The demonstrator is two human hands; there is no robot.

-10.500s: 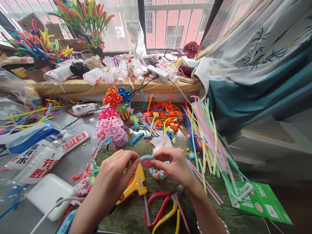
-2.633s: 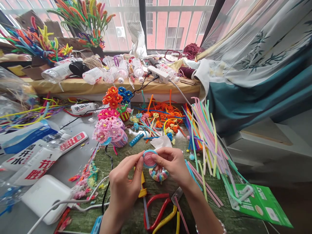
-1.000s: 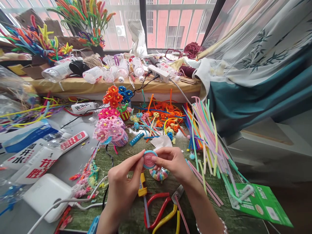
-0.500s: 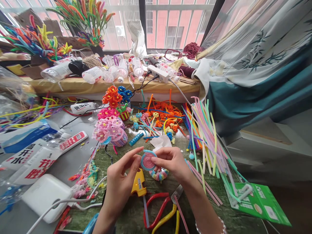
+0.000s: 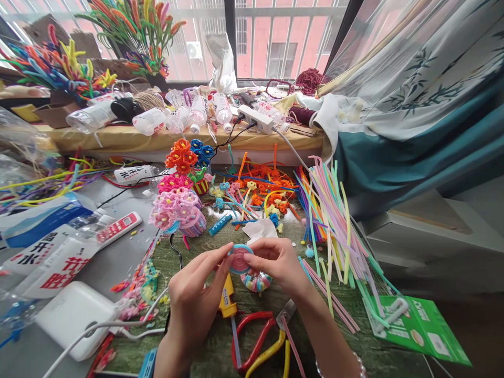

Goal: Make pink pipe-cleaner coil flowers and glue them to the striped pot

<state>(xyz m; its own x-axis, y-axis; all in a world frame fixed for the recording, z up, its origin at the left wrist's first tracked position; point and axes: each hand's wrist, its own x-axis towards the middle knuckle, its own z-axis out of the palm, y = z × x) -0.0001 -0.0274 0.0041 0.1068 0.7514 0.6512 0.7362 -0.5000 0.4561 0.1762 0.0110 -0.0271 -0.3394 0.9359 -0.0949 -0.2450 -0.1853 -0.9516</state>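
Note:
A flat spiral disc of pipe cleaner (image 5: 239, 260), pink with a light blue rim, is held up between both hands over the table. My left hand (image 5: 199, 286) pinches its left edge between thumb and fingers. On the right side, the thumb of my right hand (image 5: 277, 262) presses on the disc's face, with the fingers behind it. Just below the disc lies a striped pastel pipe-cleaner ring (image 5: 258, 282). A yellow glue gun (image 5: 227, 299) with a glue stick in its back is partly hidden by my left hand. Red-handled pliers (image 5: 258, 323) and yellow-handled cutters (image 5: 275, 349) lie nearer me.
Pipe-cleaner flowers (image 5: 179, 202) stand at the back left, near loose orange pieces (image 5: 271, 176). Long pastel pipe cleaners (image 5: 334, 226) spread on the right beside a green packet (image 5: 429, 325). A white charger box (image 5: 76, 320) with a cable sits left. Bottles (image 5: 149, 121) line the sill.
My left fingers have closed onto the disc's upper left edge, where a loose blue end stuck out before. The disc now tilts a little flatter. My right hand stays nearly still.

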